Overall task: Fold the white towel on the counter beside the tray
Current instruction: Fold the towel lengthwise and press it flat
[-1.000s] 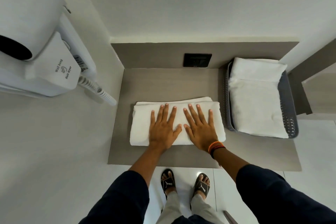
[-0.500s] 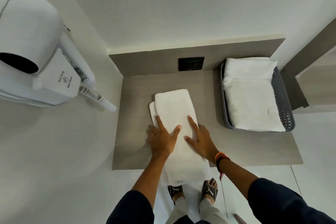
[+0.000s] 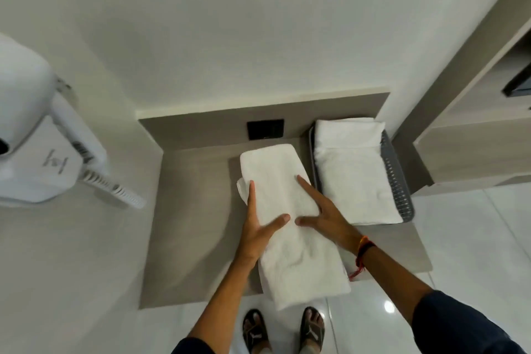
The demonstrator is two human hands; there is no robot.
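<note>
Both hands lie flat, fingers spread, on one white towel (image 3: 290,227) in the head view; neither grasps it. Left hand (image 3: 258,234) rests along the towel's left edge, thumb reaching across the cloth. Right hand (image 3: 321,217) rests on the right edge, index finger pointing toward the counter's back edge, thumb turned inward so that the two thumbs nearly meet. A red-and-orange thread band (image 3: 362,250) circles the right wrist.

The towel is folded into a long narrow strip running from near the back edge of the counter (image 3: 195,224) to its front edge, where the near end overhangs. A lower layer shows at the strip's left side, near the left fingertips.

Count: two hands, one towel on the counter, one grey perforated tray (image 3: 398,181) holding a stack of folded white towels (image 3: 353,175). The tray sits at the counter's back right corner, just beside the strip's far end. One black wall plate (image 3: 265,129) is set in the upstand behind. One white wall-mounted hair dryer (image 3: 43,149) with a coiled cord hangs on the left wall. Two sandalled feet (image 3: 283,327) stand on the glossy floor below the front edge.

Compared with half a second earlier, the strip lies further right, nearer the tray, and both hands have slid to its outer edges.
</note>
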